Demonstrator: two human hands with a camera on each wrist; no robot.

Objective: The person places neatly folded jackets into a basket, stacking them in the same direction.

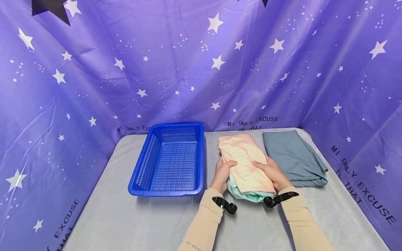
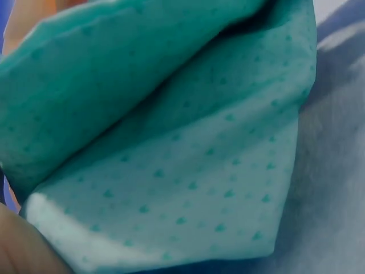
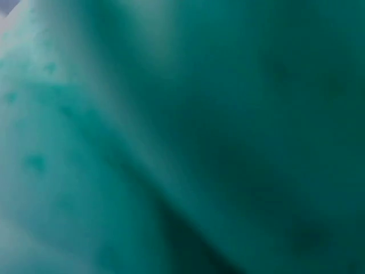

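Both hands grip a folded stack of cloth by its sides, peach-pink fabric on top and mint-green fabric beneath. Whether these are one piece or two, I cannot tell. My left hand holds the left side, thumb on the pink top. On the opposite side my right hand does likewise, its other fingers hidden under the fabric. In the left wrist view the mint-green fabric hangs in loose folds with small darker green marks. Blurred green fabric fills the right wrist view.
A blue plastic basket with perforated walls stands left of the hands, nothing inside it. Folded grey-blue cloth lies at the right on the grey tabletop. A purple star-patterned curtain surrounds the table's back and sides.
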